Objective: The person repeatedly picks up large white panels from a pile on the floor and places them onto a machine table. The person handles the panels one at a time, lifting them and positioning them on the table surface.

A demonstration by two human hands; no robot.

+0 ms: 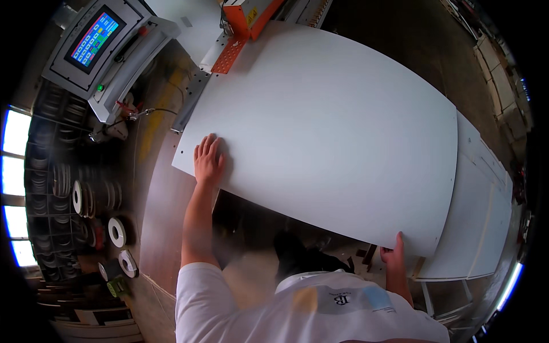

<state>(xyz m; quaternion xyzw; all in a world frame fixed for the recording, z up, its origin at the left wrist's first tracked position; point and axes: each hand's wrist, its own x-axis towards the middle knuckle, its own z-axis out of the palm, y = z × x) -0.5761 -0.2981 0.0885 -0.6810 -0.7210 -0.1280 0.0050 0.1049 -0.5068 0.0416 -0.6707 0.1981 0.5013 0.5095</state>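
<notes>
White panel: lies flat across the middle (331, 131), far-left edge at the orange perforated plate (230, 54) (contact there, can't tell).
Left hand: resting palm-down on the panel's top face near its left corner (209, 163), fingers extended, not gripping.
Right hand: at the near-right corner (393, 255), thumb up on the face, fingers curled at the edge; reads as gripping the panel (underside hidden).
Done: panel is up at the machine, both hands on it; dark dots by the left corner look like existing holes.
Left: panel not let go or set aside; edge finish can't be judged from here.
Console: screen lit (94, 39), readout no help on progress.
Right side: more pale panels (486, 217) just beside this one.
</notes>
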